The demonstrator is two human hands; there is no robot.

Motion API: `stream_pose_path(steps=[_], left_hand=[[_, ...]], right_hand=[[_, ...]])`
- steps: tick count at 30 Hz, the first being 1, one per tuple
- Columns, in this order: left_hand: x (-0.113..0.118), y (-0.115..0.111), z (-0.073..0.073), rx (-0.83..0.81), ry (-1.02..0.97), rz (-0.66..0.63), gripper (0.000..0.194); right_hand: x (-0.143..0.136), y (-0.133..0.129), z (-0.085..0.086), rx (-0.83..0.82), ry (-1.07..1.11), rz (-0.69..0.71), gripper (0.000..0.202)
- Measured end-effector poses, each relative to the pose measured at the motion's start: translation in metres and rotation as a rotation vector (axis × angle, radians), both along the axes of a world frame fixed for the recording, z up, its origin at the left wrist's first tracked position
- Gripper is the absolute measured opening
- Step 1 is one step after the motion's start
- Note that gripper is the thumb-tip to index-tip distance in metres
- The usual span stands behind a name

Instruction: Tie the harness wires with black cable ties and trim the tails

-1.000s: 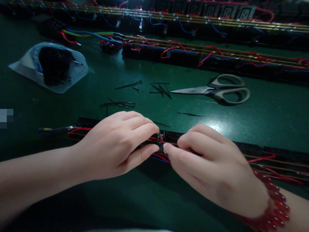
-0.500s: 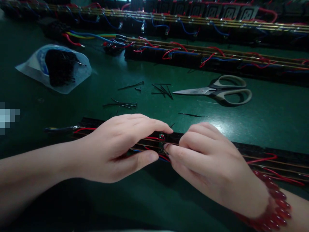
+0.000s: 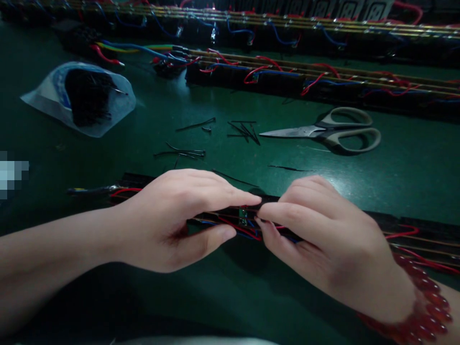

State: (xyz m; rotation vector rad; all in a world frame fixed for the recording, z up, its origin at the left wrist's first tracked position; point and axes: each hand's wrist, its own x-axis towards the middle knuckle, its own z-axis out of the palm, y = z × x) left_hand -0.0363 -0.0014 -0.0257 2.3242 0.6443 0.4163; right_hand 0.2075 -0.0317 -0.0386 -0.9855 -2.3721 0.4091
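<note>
A long black strip (image 3: 427, 235) with red and blue wires and copper-coloured rails runs across the near part of the table. My left hand (image 3: 183, 218) rests over it, thumb on the near side and fingers on the far side, spread apart. Between my hands a small green circuit board (image 3: 243, 216) shows in the strip. Just right of the board is my right hand (image 3: 319, 239), its thumb and index finger pinched together at the strip; whatever lies between the fingertips is too small to make out. A red bead bracelet (image 3: 427, 299) circles my right wrist.
Scissors (image 3: 323, 132) lie beyond my right hand, pointing left. Several black cable ties (image 3: 196, 124) are scattered on the green table (image 3: 143, 306). An open plastic bag (image 3: 124, 98) of black ties sits at left. Wired strips (image 3: 287, 72) extend across the back.
My right hand has shifted slightly right, its index finger and thumb now closer together. My left fingertips have moved slightly right. A thin black tie now shows beyond my left hand.
</note>
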Motion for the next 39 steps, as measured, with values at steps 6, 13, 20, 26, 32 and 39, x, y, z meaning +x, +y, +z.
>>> stream_pose_path(steps=[6,13,20,26,32,39], left_hand=[[0.0005,0.0009,-0.0008,-0.019,0.028,-0.007,0.042],[-0.0002,0.0004,-0.002,-0.035,0.019,-0.002,0.042],[0.0008,0.0,-0.0025,-0.007,0.022,-0.01,0.041],[-0.0012,0.0006,-0.0042,0.012,0.026,-0.027,0.042],[-0.0001,0.0018,-0.004,0.025,0.015,-0.031,0.04],[-0.0006,0.0009,-0.0038,0.024,0.013,-0.023,0.04]], right_hand=[[0.0007,-0.0031,0.0034,-0.02,0.025,-0.041,0.012],[-0.0003,-0.0042,0.0046,-0.078,0.066,-0.113,0.012],[0.0016,-0.0009,0.0018,-0.101,0.077,-0.091,0.01],[0.0008,-0.0015,0.0022,-0.107,0.086,-0.087,0.01],[0.0003,0.0004,0.0023,-0.117,0.088,-0.072,0.01],[0.0008,-0.0006,0.003,-0.12,0.111,-0.079,0.012]])
